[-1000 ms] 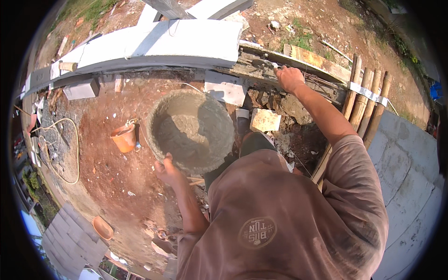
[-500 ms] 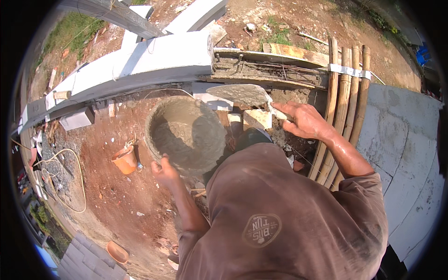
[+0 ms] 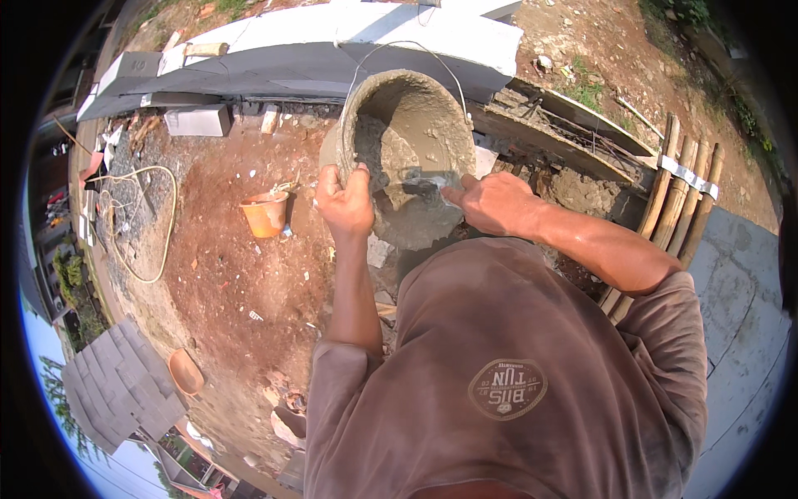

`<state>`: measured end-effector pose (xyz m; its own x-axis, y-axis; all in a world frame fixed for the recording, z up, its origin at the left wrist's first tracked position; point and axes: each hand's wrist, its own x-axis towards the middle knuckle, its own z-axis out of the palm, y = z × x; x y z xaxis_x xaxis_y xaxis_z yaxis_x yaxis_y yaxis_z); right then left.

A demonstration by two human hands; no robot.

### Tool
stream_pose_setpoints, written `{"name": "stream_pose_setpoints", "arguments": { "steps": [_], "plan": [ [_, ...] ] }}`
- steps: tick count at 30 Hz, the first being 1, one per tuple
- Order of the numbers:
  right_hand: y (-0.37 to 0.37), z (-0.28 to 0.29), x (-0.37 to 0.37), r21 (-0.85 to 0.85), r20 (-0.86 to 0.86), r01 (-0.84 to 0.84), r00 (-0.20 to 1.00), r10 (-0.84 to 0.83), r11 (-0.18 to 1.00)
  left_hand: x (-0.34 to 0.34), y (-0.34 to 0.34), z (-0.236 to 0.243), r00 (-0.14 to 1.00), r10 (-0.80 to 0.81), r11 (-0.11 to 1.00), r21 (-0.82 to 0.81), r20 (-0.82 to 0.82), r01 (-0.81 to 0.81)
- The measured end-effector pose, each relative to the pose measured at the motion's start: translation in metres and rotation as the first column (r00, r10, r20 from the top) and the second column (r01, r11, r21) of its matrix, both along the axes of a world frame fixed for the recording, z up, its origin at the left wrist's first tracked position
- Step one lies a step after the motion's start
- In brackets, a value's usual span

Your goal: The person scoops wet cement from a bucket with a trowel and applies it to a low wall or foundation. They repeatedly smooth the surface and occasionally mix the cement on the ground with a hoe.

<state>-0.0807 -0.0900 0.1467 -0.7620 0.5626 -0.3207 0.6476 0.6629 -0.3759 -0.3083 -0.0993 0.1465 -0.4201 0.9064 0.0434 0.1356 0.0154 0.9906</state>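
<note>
The grey mortar-caked bucket (image 3: 416, 108) is tilted at the upper middle, its wire handle raised and wet mortar (image 3: 416, 220) at its lower side. My left hand (image 3: 345, 200) grips the bucket's left rim. My right hand (image 3: 495, 204) is closed on a trowel (image 3: 431, 183) at the bucket's lower right; the blade is partly hidden in mortar.
A white block wall (image 3: 299, 54) crosses the top, beside a concrete formwork channel (image 3: 573, 129). Bamboo poles (image 3: 682, 195) stand bundled at right, near grey slabs (image 3: 740, 324). An orange bucket (image 3: 262, 216) and coiled hose (image 3: 154, 279) lie left on red dirt.
The bucket has tipped and moved up and right with my left hand. My right hand has brought the trowel down from the formwork into the bucket.
</note>
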Motion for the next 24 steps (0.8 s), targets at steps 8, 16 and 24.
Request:
{"name": "stream_pose_setpoints", "arguments": {
  "steps": [8, 16, 24],
  "plan": [
    [0.052, 0.001, -0.023, 0.122, 0.189, 0.175, 0.962, -0.196, 0.977, 0.002, 0.019, 0.028, 0.929, -0.218, 0.974, -0.002, -0.298, 0.227],
    [0.033, -0.058, -0.012, -0.413, -0.319, -0.006, 0.938, -0.138, 0.911, -0.009, 0.037, 0.057, 0.933, -0.359, 0.933, -0.006, -0.030, 0.359],
    [0.005, -0.037, -0.019, -0.930, -0.179, 0.066, 0.779, -0.601, 0.363, -0.014, 0.031, 0.032, 0.996, 0.002, 0.995, 0.102, 0.089, -0.011]
  ]
}}
